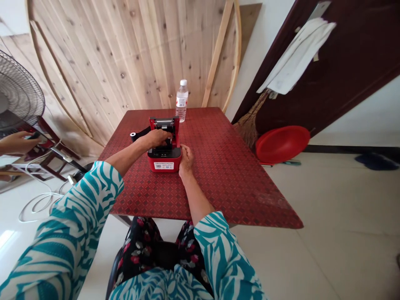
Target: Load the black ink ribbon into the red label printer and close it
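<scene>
A small red and black printer [164, 160] stands on the red patterned table [225, 175] with its lid [164, 124] swung up. My left hand [158, 138] reaches into the open top compartment, fingers curled down inside it; what they touch is hidden. My right hand [186, 160] rests against the printer's right side, fingers together, steadying it. A black roll holder with a white core [139, 134] lies just left of the printer.
A clear water bottle [181, 101] stands behind the printer. Wooden panels lean against the wall beyond the table. A fan [18, 93] and another person's hand [17, 142] are at the left, with cables on the floor. A red basin [283, 143] and broom are at the right.
</scene>
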### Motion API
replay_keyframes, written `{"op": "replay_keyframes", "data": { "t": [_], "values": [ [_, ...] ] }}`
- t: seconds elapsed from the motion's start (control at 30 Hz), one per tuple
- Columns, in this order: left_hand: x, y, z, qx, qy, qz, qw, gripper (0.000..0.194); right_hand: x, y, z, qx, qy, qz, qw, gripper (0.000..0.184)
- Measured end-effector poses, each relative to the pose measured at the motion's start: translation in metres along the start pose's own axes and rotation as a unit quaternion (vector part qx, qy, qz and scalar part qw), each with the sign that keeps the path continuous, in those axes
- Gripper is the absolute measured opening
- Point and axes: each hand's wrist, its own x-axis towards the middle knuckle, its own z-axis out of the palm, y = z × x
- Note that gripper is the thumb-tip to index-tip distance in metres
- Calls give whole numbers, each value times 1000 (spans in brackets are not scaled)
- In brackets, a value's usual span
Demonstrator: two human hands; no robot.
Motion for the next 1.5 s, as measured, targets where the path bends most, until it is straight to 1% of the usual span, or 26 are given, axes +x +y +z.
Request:
{"op": "replay_keyframes", "data": {
  "t": [0.07,0.13,0.2,0.33,0.37,0.43,0.5,0.53,0.6,0.67,0.73,0.8,0.83,0.87,0.97,1.03,1.1,1.17,1.23,1.33,1.4,1.43,1.5],
  "values": [
    [-11,5,0,64,3,-4,998,30,0,0,0,3,-3,3,1000,29],
    [-19,10,0,99,29,-19,995,28,0,0,0,4,-7,5,1000,29],
    [-24,16,-2,117,50,-31,991,29,0,-1,0,4,-10,3,1000,28],
    [-32,24,-11,144,37,-28,988,31,-1,-1,0,1,-6,0,1000,29],
    [-36,24,-15,131,47,-23,990,31,-1,-1,-1,0,-6,1,1000,30],
    [-46,19,-25,60,99,-10,993,31,-1,-1,-1,-3,-10,4,1000,30],
    [-60,7,-35,-67,166,-4,984,32,0,0,-2,-6,-13,3,1000,29],
    [-67,-2,-39,-140,199,-6,970,32,0,0,-2,-8,-13,2,1000,29],
    [-81,-24,-42,-276,253,-16,927,35,0,0,-3,-13,-9,-1,1000,29],
    [-92,-48,-35,-370,285,-35,883,39,0,0,-4,-19,-5,0,1000,29],
    [-96,-70,-18,-416,288,-58,861,41,1,0,-5,-28,-3,4,1000,28],
    [-93,-86,5,-426,282,-98,854,39,1,0,-5,-32,-2,6,999,28],
    [-90,-92,16,-421,297,-120,848,38,1,0,-6,-32,-1,6,999,28],
    [-85,-96,27,-402,313,-142,849,36,0,-1,-6,-30,0,5,1000,28],
    [-73,-101,48,-304,327,-184,876,32,-1,-2,-6,-25,3,7,1000,29],
    [-69,-101,54,-241,325,-199,892,31,-1,-3,-6,-24,4,13,1000,29],
    [-67,-100,56,-201,324,-204,902,29,-1,-3,-6,-24,1,17,1000,30],
    [-68,-100,56,-186,322,-197,907,31,-1,-2,-7,-25,1,15,1000,29],
    [-69,-102,58,-186,319,-189,910,36,0,-1,-7,-28,3,11,1000,28],
    [-72,-105,63,-189,317,-184,911,44,1,0,-8,-32,5,8,999,28],
    [-76,-108,66,-192,321,-175,911,45,1,1,-8,-28,3,8,1000,29],
    [-78,-110,67,-190,336,-173,906,43,1,1,-8,-25,3,9,1000,29],
    [-83,-116,65,-184,388,-177,885,35,1,1,-8,-19,1,13,1000,29]
  ]
}}
